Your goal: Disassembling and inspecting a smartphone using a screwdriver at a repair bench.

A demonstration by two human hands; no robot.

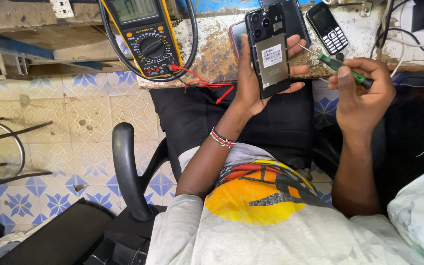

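My left hand (251,81) holds a black smartphone (269,49) upright, its back cover off so the grey battery with a white label shows. My right hand (361,91) grips a green-handled screwdriver (342,68). The thin metal shaft points left, toward the phone's right edge, with its tip close to my left fingertips. Both hands hover above my lap, just in front of the worn bench edge. A beaded bracelet (222,139) circles my left wrist.
A yellow multimeter (145,37) with red and black leads lies on the bench at left. A small keypad phone (327,27) and another dark phone (295,17) rest behind the hands. A black chair armrest (126,167) rises at left above the blue-patterned tile floor.
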